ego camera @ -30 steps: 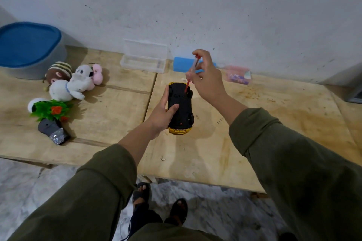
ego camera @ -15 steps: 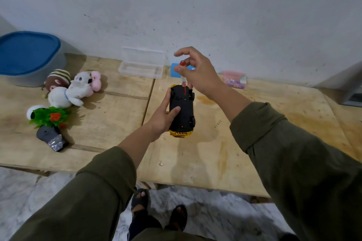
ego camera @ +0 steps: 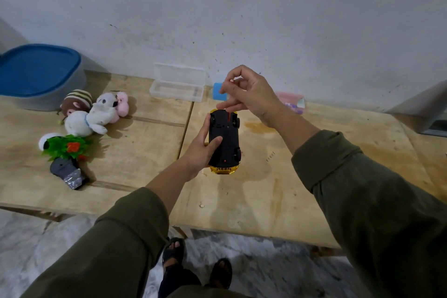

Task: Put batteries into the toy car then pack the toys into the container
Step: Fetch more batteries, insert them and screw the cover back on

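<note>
Toy car (ego camera: 225,139): I am holding it belly-up over the desk (ego camera: 266,191), black underside facing me, gold bumper nearest my body. Flipped this way, I judge, so the battery hatch and its screw are reachable from above.

Left hand (ego camera: 202,150): I am cradling the car along its left flank, thumb pressing on the underside, fingers wrapping round the far side. Wrist is angling up from the lower left, forearm rising over the desk edge.

Right hand (ego camera: 251,95): I am hovering it just above the car's far end, fingers curling and pinching a thin red screwdriver (ego camera: 228,116), whose shaft is pointing down onto the underside. Wrist is bending downward, elbow out to the right.

Step in hand: I judge I am working the hatch screw; I cannot tell whether it is loosening or tightening.

Container (ego camera: 36,75): it is sitting at the far left with its blue lid on, well apart from the car.

Other toys: plush animals (ego camera: 96,113) and a green plastic plant (ego camera: 65,146) are lying near the container, waiting to be packed.

Clear case (ego camera: 177,86): it is standing open by the wall, behind the car.
</note>
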Demonstrator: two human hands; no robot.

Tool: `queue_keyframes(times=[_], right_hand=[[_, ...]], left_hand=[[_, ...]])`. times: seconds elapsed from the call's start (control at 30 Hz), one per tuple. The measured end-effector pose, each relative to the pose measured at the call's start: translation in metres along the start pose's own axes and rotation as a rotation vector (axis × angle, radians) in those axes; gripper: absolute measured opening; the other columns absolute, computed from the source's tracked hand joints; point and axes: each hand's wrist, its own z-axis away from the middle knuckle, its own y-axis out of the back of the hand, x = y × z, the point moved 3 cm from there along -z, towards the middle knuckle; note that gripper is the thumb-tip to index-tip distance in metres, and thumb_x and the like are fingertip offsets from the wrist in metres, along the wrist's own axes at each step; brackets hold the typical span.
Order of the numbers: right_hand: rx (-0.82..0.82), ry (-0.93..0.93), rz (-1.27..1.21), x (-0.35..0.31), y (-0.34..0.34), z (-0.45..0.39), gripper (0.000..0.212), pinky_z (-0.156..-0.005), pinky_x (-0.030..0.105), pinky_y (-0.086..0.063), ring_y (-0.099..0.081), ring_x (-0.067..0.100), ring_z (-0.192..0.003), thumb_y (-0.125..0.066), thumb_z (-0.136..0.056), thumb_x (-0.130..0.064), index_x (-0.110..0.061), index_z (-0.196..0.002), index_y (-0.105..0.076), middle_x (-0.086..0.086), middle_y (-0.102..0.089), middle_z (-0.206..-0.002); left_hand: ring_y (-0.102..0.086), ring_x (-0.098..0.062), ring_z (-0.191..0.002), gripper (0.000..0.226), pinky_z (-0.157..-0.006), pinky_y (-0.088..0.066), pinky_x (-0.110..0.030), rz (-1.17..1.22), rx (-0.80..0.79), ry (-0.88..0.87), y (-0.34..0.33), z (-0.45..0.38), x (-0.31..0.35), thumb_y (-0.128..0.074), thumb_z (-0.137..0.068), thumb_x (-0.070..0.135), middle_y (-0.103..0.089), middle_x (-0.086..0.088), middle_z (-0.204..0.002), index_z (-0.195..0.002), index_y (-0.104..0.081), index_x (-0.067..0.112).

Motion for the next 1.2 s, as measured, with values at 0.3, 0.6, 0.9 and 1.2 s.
queue_keyframes(times=[0.3,0.6,0.9,1.2], right_hand=[[0.044,0.057,0.069,-0.007,-0.001,-0.001,0.016,-0.057,0.025,-0.057,-0.071,0.02,-0.06,-0.065,-0.086,-0.008,-0.01,-0.102,-0.063,0.002,-0.057,-0.081],[-0.046,0.08,0.093,-0.009,-0.006,0.002,0.027,-0.068,0.025,-0.058,-0.073,0.02,-0.074,-0.049,-0.095,-0.004,-0.023,-0.113,-0.055,0.007,-0.059,-0.095],[-0.032,0.032,0.079,0.004,-0.009,0.003,0.01,-0.067,0.027,-0.059,-0.073,0.02,-0.077,-0.049,-0.096,-0.007,-0.013,-0.103,-0.049,0.004,-0.063,-0.109],[-0.045,0.102,0.147,-0.001,-0.011,0.005,0.044,-0.071,0.025,-0.058,-0.073,0.02,-0.075,-0.048,-0.098,-0.018,-0.04,-0.134,-0.042,-0.003,-0.047,-0.099]], left_hand=[[-0.058,-0.023,-0.12,0.071,-0.096,-0.051,-0.047,-0.03,-0.062,-0.033,-0.003,0.004,0.008,-0.053,-0.096,0.028,-0.044,0.009,-0.145,-0.146,-0.008,0.052],[-0.063,-0.014,-0.107,0.068,-0.08,-0.058,-0.033,0.037,0.007,-0.02,0.009,0.002,0.01,-0.049,-0.099,0.024,-0.047,0.014,-0.135,-0.146,-0.008,0.052],[-0.061,-0.02,-0.113,0.068,-0.093,-0.053,-0.043,-0.012,0.004,-0.019,0.008,0.003,0.006,-0.051,-0.097,0.029,-0.045,0.013,-0.139,-0.144,-0.008,0.055],[-0.061,-0.021,-0.113,0.055,-0.074,-0.057,-0.028,-0.035,-0.072,-0.082,-0.007,0.003,0.02,-0.051,-0.097,0.027,-0.05,0.005,-0.139,-0.114,-0.032,0.076]])
